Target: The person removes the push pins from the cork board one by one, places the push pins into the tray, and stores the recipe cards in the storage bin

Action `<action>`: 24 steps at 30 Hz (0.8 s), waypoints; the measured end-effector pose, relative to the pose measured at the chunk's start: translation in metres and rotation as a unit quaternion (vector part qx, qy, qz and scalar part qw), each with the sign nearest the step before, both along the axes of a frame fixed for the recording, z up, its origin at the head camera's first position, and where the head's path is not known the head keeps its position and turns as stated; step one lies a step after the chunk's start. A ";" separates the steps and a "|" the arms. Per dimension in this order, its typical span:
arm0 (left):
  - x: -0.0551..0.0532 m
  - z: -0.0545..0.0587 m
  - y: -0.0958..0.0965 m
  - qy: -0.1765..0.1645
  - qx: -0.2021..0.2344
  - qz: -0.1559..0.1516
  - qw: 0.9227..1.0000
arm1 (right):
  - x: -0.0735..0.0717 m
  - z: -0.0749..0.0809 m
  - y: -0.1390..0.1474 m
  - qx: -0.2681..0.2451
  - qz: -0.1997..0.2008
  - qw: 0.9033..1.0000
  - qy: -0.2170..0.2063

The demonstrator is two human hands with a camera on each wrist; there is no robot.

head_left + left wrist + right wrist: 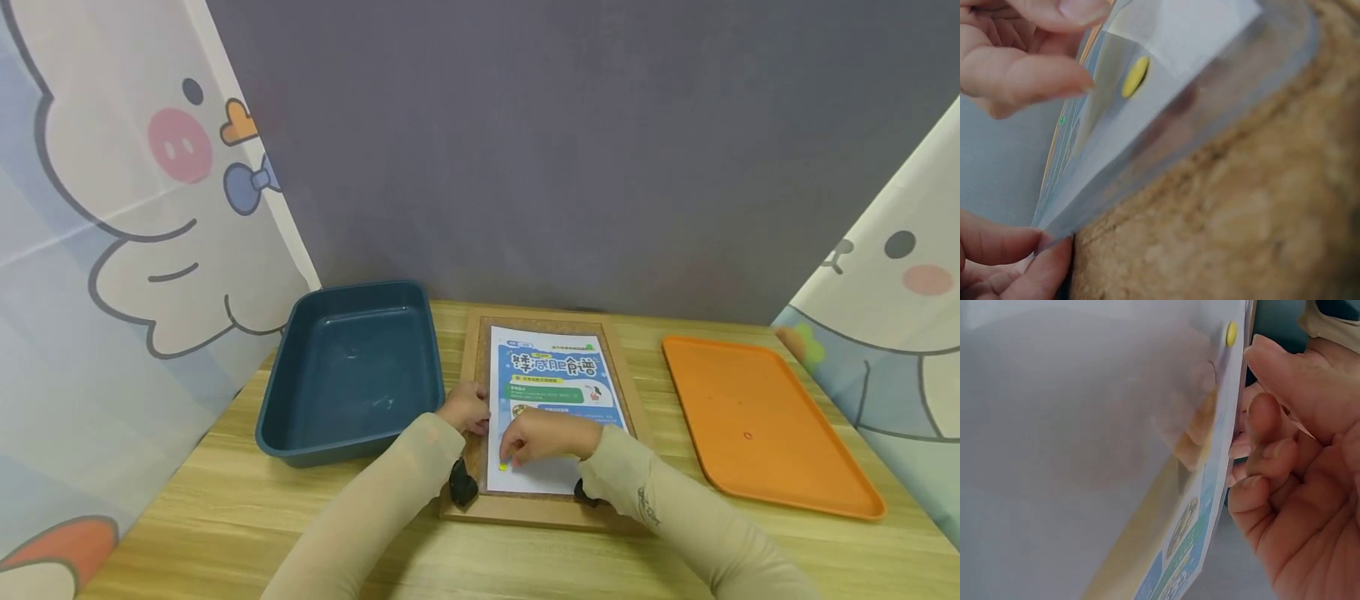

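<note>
A printed sheet (547, 392) in a clear glossy sleeve lies on a wood-framed cork board (480, 508). My left hand (467, 408) is at the sheet's left edge; in the left wrist view, its thumb and finger pinch that edge. A yellow thumbtack (1135, 77) sits on the sheet near the lower left corner. Just above it is my right hand (551, 435), fingers loosely bent. The right wrist view shows the thumb and fingers of this hand (1304, 469) a small distance from the tack, with nothing between them.
A dark blue bin (352, 375) stands left of the board. To the right lies an orange tray (780, 425). Two black objects (462, 483) show beside the sleeves at the board's lower part. A grey panel (562, 167) rises behind the wooden table.
</note>
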State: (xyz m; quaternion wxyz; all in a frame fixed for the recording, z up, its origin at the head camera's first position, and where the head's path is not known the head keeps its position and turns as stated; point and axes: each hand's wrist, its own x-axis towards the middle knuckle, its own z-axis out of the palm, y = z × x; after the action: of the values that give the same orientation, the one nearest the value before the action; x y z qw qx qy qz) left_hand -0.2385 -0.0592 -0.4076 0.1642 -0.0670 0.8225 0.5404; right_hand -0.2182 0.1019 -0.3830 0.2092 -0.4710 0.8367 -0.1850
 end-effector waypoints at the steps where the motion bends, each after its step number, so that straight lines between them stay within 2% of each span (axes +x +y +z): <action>1: 0.000 0.000 0.000 0.000 -0.001 -0.001 1.000 | 0.000 0.000 -0.001 0.002 0.008 1.000 0.011; 7: -0.001 -0.001 0.000 0.001 0.005 0.001 1.000 | 0.001 0.001 -0.005 0.009 0.030 0.998 0.053; 18: 0.000 0.001 0.000 -0.005 -0.007 0.004 1.000 | 0.000 -0.001 -0.007 -0.005 0.043 0.998 0.042; 24: 0.001 0.001 0.000 0.001 -0.009 0.000 1.000 | 0.000 0.000 -0.010 0.008 0.029 0.999 0.040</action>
State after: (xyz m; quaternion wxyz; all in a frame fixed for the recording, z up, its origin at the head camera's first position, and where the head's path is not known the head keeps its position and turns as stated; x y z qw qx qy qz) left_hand -0.2378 -0.0588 -0.4066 0.1625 -0.0680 0.8278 0.5327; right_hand -0.2179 0.0922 -0.3833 0.1843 -0.5001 0.8321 -0.1536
